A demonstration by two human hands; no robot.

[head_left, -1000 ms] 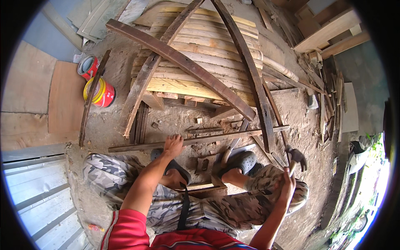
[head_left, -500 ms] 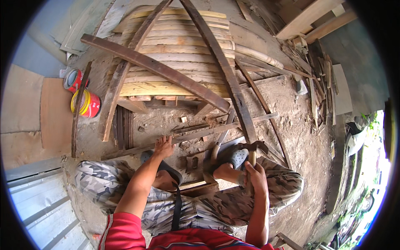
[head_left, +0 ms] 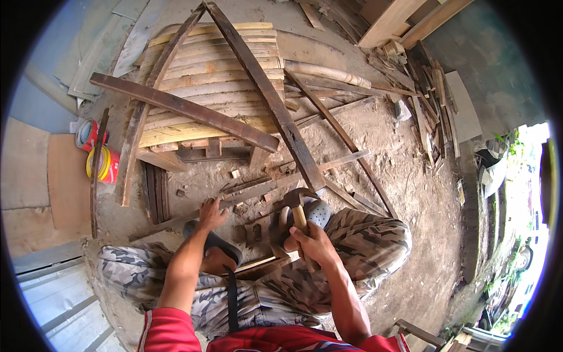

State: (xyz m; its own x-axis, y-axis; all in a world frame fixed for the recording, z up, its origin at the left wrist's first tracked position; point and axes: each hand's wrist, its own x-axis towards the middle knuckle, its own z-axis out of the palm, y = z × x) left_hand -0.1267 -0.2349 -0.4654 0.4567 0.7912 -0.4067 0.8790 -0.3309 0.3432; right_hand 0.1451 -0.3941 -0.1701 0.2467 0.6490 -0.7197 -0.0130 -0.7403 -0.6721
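My right hand (head_left: 315,243) is closed around the light wooden handle of a hammer (head_left: 299,218). The hammer's dark head is raised over my right shoe, near a long narrow wooden strip (head_left: 258,191). That strip lies slantwise on the ground in front of my feet. At its left part, my left hand (head_left: 212,215) rests over it with bent fingers, gripping it from above. Between my feet lies a brown wooden piece with a cutout (head_left: 255,232). A tool's rounded handle (head_left: 284,218) stands beside the hammer, its other end hidden.
A slatted stack of pale boards (head_left: 217,85) lies ahead, with a dark beam (head_left: 185,111) and a long leaning beam (head_left: 264,94) across it. Red paint cans (head_left: 104,164) stand at left. Scrap wood (head_left: 437,100) is heaped at right. My grey shoes (head_left: 317,212) flank the work.
The hammer has swung left and its head now points forward, away from me. My left hand stays on the strip, its fingers more bent. The whole view has shifted slightly.
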